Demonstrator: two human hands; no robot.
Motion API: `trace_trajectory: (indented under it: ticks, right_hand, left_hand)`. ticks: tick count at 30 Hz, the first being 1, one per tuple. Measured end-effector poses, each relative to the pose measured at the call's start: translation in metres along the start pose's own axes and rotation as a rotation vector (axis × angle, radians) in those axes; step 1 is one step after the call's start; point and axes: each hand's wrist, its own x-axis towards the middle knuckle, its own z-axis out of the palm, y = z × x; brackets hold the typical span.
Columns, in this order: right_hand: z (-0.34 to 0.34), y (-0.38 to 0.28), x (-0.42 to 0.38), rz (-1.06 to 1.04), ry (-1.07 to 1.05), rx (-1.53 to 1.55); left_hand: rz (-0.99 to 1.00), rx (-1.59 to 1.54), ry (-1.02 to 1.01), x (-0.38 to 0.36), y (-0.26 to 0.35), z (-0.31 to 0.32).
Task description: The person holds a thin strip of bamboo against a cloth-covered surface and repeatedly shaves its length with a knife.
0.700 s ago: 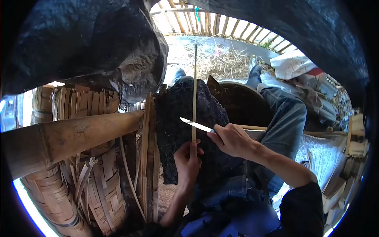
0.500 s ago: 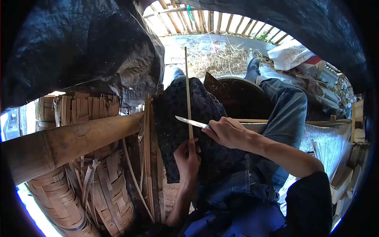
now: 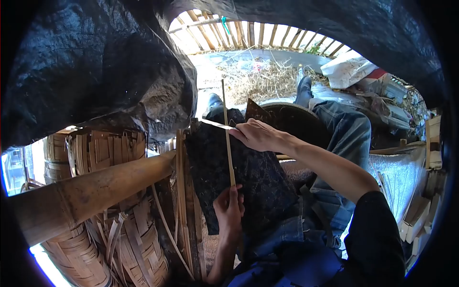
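A thin, narrow bamboo strip [image 3: 228, 153] points away from me over a dark patterned cloth [image 3: 263, 184] on my lap. My left hand [image 3: 228, 206] pinches the strip near its close end, thumb on top. In my right hand [image 3: 262, 135] is a knife [image 3: 214, 125], its handle mostly hidden by the fingers. The pale blade lies across the strip at its upper part, tip pointing left; blade and strip appear to touch.
A thick bamboo pole [image 3: 95, 191] runs in from the left, above woven bamboo baskets [image 3: 91, 251]. Black plastic sheeting [image 3: 105, 71] hangs overhead. A dark round container [image 3: 296, 119] stands between the legs. Dry straw [image 3: 267, 81] lies beyond, before a slatted fence [image 3: 267, 34].
My right hand has moved the knife away from me along the strip, toward its far end. My left hand, still gripping the strip, sits slightly lower in view.
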Motion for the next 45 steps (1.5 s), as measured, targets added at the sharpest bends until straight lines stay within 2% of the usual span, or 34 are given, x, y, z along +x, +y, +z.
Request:
trace_trajectory:
  ticks: [3, 4, 6, 9, 11, 12, 14, 15, 16, 17, 18, 19, 22, 24, 28, 30, 38, 40, 42, 44, 45]
  right_hand:
    - [0.003, 0.035, 0.027, -0.104, 0.013, 0.064]
    - [-0.003, 0.047, 0.042, -0.054, -0.072, -0.007]
    - [-0.016, 0.076, 0.079, 0.233, -0.221, -0.056]
    - [-0.031, 0.134, 0.125, 0.359, 0.153, -0.012]
    - [-0.039, 0.120, 0.121, 0.415, 0.388, 0.082]
    - [-0.049, 0.098, 0.107, 0.436, 0.476, 0.165]
    - [-0.051, 0.064, 0.070, 0.554, 0.302, 0.291]
    - [-0.044, 0.059, 0.049, 0.419, 0.326, 0.262]
    - [-0.036, 0.056, 0.029, 0.332, 0.290, 0.236]
    - [-0.034, 0.031, 0.007, 0.167, 0.365, 0.236]
    - [-0.030, 0.017, -0.012, 0.170, 0.250, 0.318]
    - [-0.023, 0.009, -0.028, 0.083, 0.202, 0.359]
    - [-0.017, -0.046, -0.068, 0.061, 0.113, 0.351]
    - [-0.005, -0.055, -0.083, -0.103, 0.052, 0.174]
    - [-0.003, -0.059, -0.085, -0.049, -0.080, 0.086]
    - [-0.001, -0.055, -0.082, -0.048, -0.114, 0.021]
    - [0.001, -0.053, -0.072, -0.042, -0.098, -0.025]
    - [0.001, -0.043, -0.060, 0.026, 0.040, -0.028]
    - [0.003, -0.030, -0.050, 0.014, -0.006, -0.004]
    - [0.006, -0.025, -0.044, -0.098, 0.021, -0.006]
    - [0.001, -0.026, -0.040, -0.034, -0.070, -0.016]
  left_hand:
    - [-0.060, -0.040, -0.009, -0.001, 0.005, -0.004]
    - [-0.088, -0.069, -0.020, -0.002, 0.006, -0.005]
    - [-0.115, -0.103, -0.036, -0.005, 0.012, -0.006]
    - [-0.142, -0.174, -0.051, -0.007, 0.020, -0.008]
    - [-0.160, -0.277, -0.154, -0.006, 0.021, -0.012]
    - [-0.157, -0.290, -0.137, -0.004, 0.022, -0.016]
    - [-0.261, -0.529, -0.262, 0.003, 0.021, -0.029]
    - [-0.256, -0.549, -0.328, 0.005, 0.020, -0.031]
    - [-0.252, -0.554, -0.311, 0.006, 0.021, -0.029]
    - [-0.244, -0.454, -0.298, 0.008, 0.023, -0.027]
    - [-0.238, -0.349, -0.288, 0.007, 0.025, -0.026]
    - [-0.238, -0.339, -0.276, 0.007, 0.024, -0.026]
    - [-0.206, -0.328, -0.350, 0.006, 0.021, -0.025]
    - [-0.221, -0.288, -0.361, 0.006, 0.020, -0.026]
    - [-0.205, -0.216, -0.256, 0.002, 0.013, -0.016]
    - [-0.158, -0.071, -0.093, -0.004, 0.014, -0.006]
    - [-0.063, 0.034, -0.033, -0.004, 0.005, 0.008]
    - [-0.047, 0.061, -0.032, -0.003, 0.004, 0.009]
    - [-0.079, 0.019, -0.037, -0.003, 0.005, 0.009]
    - [-0.103, 0.014, -0.037, -0.005, 0.008, 0.006]
    - [-0.111, 0.004, -0.036, -0.003, 0.010, 0.006]
